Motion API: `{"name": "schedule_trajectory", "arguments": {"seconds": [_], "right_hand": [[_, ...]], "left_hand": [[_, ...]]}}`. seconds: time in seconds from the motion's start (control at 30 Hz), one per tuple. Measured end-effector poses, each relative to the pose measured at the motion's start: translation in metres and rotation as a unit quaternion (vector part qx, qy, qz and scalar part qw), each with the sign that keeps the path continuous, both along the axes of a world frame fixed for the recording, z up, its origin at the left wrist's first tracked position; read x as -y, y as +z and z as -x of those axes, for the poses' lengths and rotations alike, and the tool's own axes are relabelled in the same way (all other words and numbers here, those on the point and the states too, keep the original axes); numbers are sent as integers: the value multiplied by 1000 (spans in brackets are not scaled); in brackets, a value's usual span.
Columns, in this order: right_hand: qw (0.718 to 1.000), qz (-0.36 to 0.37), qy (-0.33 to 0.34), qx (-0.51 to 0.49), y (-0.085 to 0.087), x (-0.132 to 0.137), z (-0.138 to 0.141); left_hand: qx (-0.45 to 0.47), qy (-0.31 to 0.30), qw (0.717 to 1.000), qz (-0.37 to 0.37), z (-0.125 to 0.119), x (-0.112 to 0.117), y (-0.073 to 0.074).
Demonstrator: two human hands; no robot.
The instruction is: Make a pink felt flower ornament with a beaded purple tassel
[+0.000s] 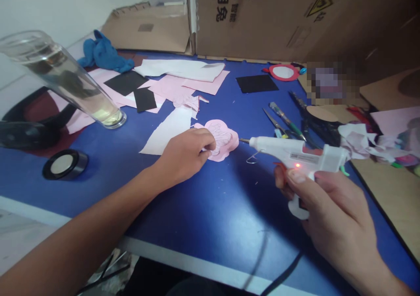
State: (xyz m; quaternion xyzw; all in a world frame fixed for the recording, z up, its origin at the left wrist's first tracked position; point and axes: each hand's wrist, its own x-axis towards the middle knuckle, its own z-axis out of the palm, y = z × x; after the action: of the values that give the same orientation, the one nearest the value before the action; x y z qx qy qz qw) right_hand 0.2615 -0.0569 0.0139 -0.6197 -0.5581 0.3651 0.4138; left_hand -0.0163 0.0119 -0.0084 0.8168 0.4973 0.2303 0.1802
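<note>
A pink flower-shaped felt piece (226, 140) with thin drawn or stitched lines lies near the middle of the blue table. My left hand (188, 153) pinches its left edge between thumb and fingers. My right hand (328, 199) is wrapped round the handle of a white hot glue gun (278, 145), a finger at its orange trigger. A red light glows on the gun's side. Its metal nozzle points left and is close to the flower's right edge; whether they touch I cannot tell. A white fabric piece (167, 132) lies behind my left hand.
Pink and white felt sheets (183, 70) and black squares (146, 99) lie at the back. A tall glass of liquid (82, 86) and a black round lid (64, 164) stand left. Scissors (275, 123) and a brush (287, 121) lie right. A cardboard box (262, 29) closes the back.
</note>
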Motion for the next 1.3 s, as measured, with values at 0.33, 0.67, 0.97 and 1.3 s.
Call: {"name": "schedule_trajectory", "arguments": {"seconds": [0.33,0.67,0.97,1.3], "right_hand": [[1000,13,-8,-7,2,-2,2],[1000,2,-6,-3,-3,-2,0],[1000,2,1,-7,1,-2,-2],[1000,-13,10,-13,6,-3,1]], "left_hand": [[-139,-65,987,-44,0,5,3],[-174,-127,972,-94,2,4,0],[-170,-206,960,-83,1,10,-3],[-222,-199,950,-87,-7,12,3]]}}
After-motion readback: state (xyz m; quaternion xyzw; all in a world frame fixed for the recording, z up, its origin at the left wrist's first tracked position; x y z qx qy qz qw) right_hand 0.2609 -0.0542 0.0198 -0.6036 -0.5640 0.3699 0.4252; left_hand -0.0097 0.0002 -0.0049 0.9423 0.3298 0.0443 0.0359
